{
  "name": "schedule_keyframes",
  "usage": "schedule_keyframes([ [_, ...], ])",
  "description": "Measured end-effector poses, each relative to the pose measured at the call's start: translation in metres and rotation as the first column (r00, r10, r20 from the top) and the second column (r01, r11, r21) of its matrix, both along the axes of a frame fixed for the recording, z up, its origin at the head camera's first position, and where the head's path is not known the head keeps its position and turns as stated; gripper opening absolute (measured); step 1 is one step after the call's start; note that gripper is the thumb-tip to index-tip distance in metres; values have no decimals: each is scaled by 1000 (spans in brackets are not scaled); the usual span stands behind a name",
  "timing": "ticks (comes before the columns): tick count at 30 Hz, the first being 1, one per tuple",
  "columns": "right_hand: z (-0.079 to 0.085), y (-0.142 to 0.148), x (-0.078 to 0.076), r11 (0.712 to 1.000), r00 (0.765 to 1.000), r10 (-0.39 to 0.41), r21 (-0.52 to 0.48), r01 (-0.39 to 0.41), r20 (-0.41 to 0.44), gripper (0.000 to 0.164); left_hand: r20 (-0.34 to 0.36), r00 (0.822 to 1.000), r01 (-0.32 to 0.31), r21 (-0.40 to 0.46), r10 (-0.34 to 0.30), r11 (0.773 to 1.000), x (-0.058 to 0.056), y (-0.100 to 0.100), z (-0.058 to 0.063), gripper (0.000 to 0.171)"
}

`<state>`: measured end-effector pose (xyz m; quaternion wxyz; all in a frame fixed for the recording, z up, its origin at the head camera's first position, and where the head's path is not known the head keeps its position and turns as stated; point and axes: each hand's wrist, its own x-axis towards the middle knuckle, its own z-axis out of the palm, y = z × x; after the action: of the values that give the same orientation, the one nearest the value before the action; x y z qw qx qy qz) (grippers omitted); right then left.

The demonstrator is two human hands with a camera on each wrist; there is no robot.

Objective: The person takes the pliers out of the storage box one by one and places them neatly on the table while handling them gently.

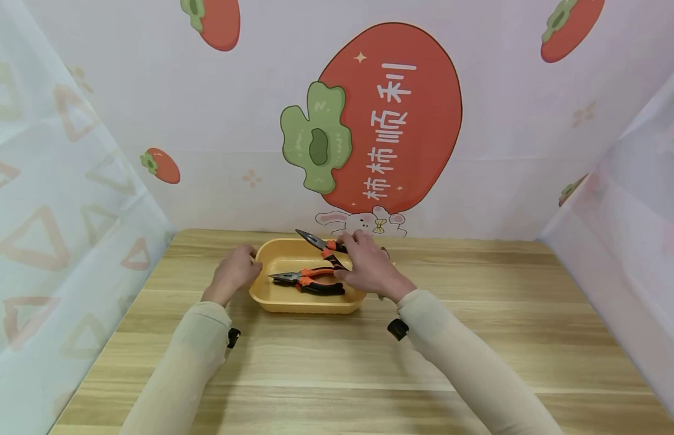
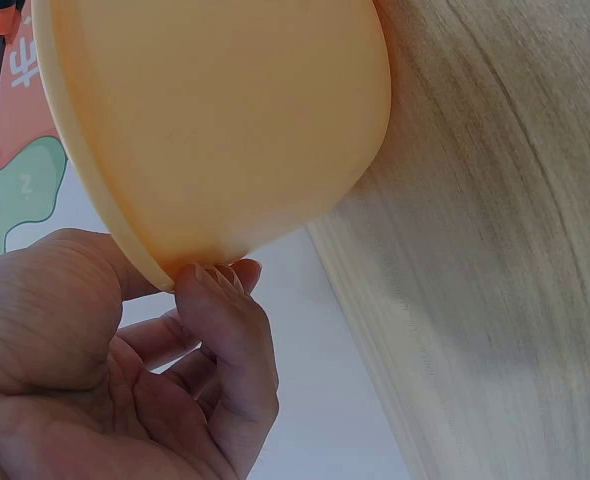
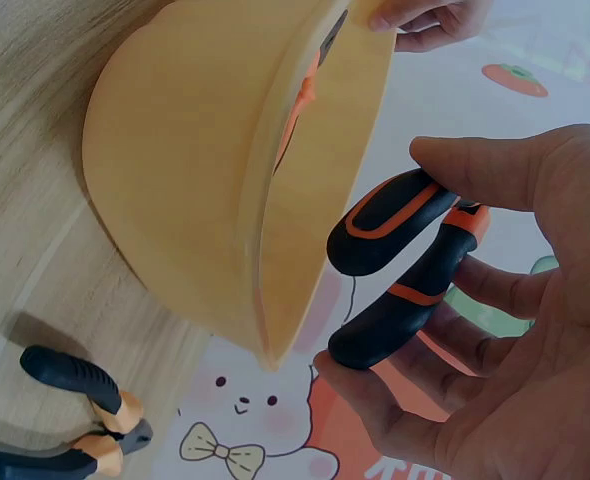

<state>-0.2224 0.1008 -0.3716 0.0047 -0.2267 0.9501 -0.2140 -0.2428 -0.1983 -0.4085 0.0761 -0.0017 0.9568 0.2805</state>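
My left hand (image 1: 236,272) pinches the left end of a yellow plastic tray (image 1: 309,308), thumb and fingers at its rim in the left wrist view. Over the tray's right half, my right hand (image 1: 372,266) grips needle-nose pliers (image 3: 400,315) by their black-and-orange handles. Their grey tips point up and left in the head view, above the tray's far rim. Inside the tray lie other needle-nose pliers (image 1: 309,281), tips to the left, their handle ends near my right hand.
Another pair of pliers (image 3: 110,420), short-nosed with black and orange handles, lies on the wooden table (image 1: 326,362) beside the tray's right end, mostly hidden behind my right hand in the head view. A printed cloth wall (image 1: 505,151) stands behind the table.
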Motion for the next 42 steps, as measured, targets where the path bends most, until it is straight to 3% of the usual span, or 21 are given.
schedule_keyframes([
  [42,-6,48,10,988,989,-142,-68,140,-32,60,-4,1000,6,-6,-6,1000,0,-1,-2,37],
])
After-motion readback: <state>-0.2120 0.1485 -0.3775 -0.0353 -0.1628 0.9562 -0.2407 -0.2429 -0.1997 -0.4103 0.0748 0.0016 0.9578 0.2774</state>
